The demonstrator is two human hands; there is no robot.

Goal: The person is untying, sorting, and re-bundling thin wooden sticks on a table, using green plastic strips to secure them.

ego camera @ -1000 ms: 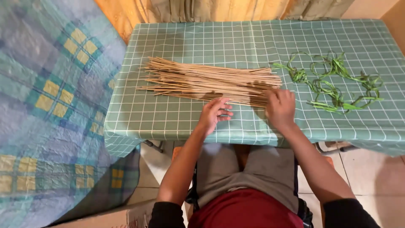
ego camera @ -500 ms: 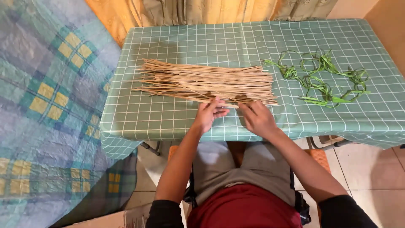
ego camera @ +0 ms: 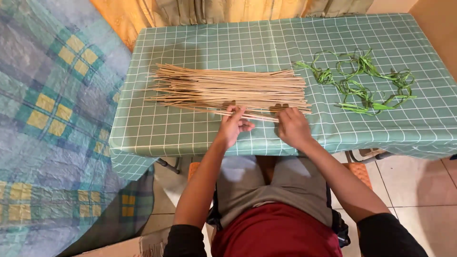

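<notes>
A loose pile of long thin tan sticks (ego camera: 228, 88) lies across a table covered in a green checked cloth (ego camera: 190, 133). My left hand (ego camera: 232, 126) rests at the pile's near edge, its fingers pinching a few sticks (ego camera: 259, 116) that lie slightly apart from the rest. My right hand (ego camera: 293, 127) is close beside it, back up, with its fingers curled over the right end of the same few sticks. A tangle of green leaf strips (ego camera: 362, 83) lies to the right of the pile, away from both hands.
A blue and yellow patchwork quilt (ego camera: 52, 119) fills the left side. Yellow-green curtains (ego camera: 228, 9) hang behind the table. My lap in grey and red clothing (ego camera: 276, 209) sits under the table's near edge, above a tiled floor (ego camera: 419, 181).
My right hand has slid left from the pile's right end to sit close to my left hand. A few sticks now lie drawn out from the pile's near edge between them.
</notes>
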